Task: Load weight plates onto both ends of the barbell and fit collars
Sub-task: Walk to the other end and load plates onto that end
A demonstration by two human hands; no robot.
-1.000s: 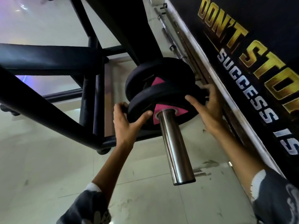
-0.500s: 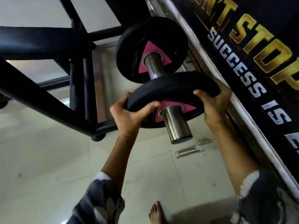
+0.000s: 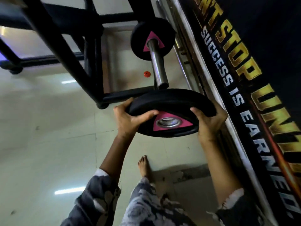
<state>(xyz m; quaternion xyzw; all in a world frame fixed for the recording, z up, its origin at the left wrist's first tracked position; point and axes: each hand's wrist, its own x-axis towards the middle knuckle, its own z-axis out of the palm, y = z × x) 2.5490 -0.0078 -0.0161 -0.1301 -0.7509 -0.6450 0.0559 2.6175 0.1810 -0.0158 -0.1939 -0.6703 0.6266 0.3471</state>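
The left hand (image 3: 128, 119) and the right hand (image 3: 207, 121) are both clamped on opposite edges of a black weight plate (image 3: 171, 111), thumbs over its face beside the pink triangle around its steel-lined hole. A second ago this plate sat on the barbell sleeve (image 3: 157, 62) against the inner plate (image 3: 152, 40); half a second ago it was near the sleeve's tip. Now it is clear of the bar, held just below the bare chrome end and tilted nearly flat. The inner plate remains seated further up the sleeve. Judged against the task, this looks like a step backward or a re-seat: this end is one plate short and no collar is fitted.

A small red knob-like object (image 3: 146, 73) lies on the pale tiled floor (image 3: 48, 144), possibly a collar, too small to tell. A black rack frame (image 3: 65, 51) stands to the left, a lettered banner (image 3: 244, 79) to the right, and a bare foot (image 3: 144, 165) rests below the plate.
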